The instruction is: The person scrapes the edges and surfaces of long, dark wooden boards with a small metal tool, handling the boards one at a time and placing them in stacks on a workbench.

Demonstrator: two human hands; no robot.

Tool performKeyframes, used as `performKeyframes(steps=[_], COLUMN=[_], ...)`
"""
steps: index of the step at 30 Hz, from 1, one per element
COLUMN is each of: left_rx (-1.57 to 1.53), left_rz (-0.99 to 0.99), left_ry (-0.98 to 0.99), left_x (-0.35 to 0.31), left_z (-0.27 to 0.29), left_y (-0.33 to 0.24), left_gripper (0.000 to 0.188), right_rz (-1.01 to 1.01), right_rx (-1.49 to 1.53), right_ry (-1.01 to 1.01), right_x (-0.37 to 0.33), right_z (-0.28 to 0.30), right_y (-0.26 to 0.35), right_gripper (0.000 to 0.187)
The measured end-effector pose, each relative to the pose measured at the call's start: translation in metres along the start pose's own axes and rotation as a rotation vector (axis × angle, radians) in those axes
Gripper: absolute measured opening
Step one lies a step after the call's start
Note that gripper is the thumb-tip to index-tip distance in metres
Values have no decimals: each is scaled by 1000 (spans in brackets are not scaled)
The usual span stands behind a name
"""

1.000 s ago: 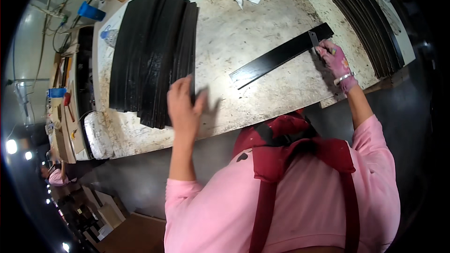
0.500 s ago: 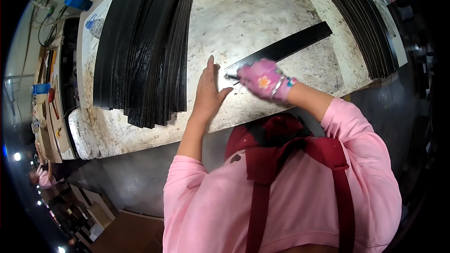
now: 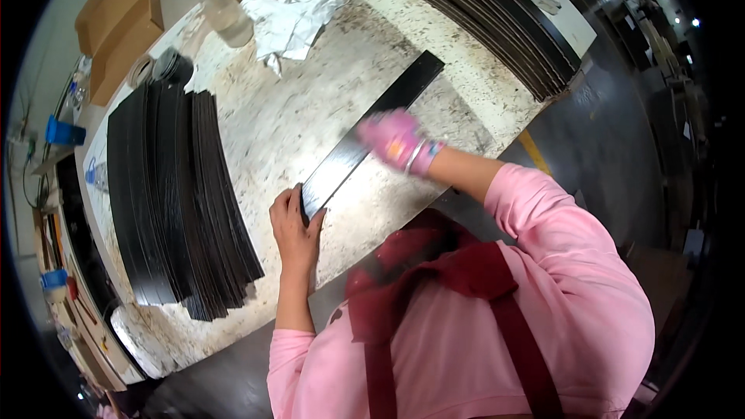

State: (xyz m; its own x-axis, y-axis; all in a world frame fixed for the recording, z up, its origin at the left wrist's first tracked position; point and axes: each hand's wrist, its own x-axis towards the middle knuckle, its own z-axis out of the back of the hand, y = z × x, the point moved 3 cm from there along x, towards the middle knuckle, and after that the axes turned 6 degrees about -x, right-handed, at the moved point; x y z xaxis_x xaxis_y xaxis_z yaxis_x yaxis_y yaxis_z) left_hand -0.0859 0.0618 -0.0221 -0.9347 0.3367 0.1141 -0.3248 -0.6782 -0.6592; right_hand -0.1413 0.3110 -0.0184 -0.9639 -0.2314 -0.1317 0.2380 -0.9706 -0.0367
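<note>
Strip: a long, flat, glossy black strip (image 3: pixel 371 137) lies diagonally on the speckled, paint-stained white worktop (image 3: pixel 287 120), its near end low and toward the left, its far end pointing up to the right.
Left hand: the bare left hand (image 3: pixel 295 226) rests on the worktop at the strip's near end, fingers together and lying flat, their tips touching the strip's edge and end; nothing is clasped inside it.
Right hand: the right hand (image 3: pixel 394 140), in a pink cloth or glove with bright patches and a band at the wrist, presses down on the middle of the strip; it is blurred, so how the fingers lie cannot be told.
Left stack: a thick pile of curved black strips (image 3: pixel 174 198) lies on the worktop just left of the left hand, apart from the single strip.
Right stack: a second pile of black curved strips (image 3: pixel 504 19) sits at the far right corner of the worktop, near the single strip's far end but not touching it.
Far side: a crumpled white rag (image 3: pixel 291 19) lies beyond the strip, with a clear plastic bottle (image 3: pixel 221 8) beside it and brown cardboard boxes (image 3: pixel 116 27) at the far left edge.
Person: pink long sleeves (image 3: pixel 559 225) and dark red apron straps (image 3: pixel 512 326) fill the lower part of the view.
</note>
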Motion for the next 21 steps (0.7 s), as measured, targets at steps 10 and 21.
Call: performKeyframes(steps=[10,21], left_rx=[-61,-1118], left_rz=[67,791], left_ry=[-21,576], left_x=[-2,-4], left_z=[-4,11], left_y=[9,-17], left_gripper=[63,52], right_rz=[-192,-446], right_rx=[179,553], right_ry=[-66,-259], right_x=[-11,-40], right_z=[13,45], right_y=[-97,-141], right_gripper=[18,27])
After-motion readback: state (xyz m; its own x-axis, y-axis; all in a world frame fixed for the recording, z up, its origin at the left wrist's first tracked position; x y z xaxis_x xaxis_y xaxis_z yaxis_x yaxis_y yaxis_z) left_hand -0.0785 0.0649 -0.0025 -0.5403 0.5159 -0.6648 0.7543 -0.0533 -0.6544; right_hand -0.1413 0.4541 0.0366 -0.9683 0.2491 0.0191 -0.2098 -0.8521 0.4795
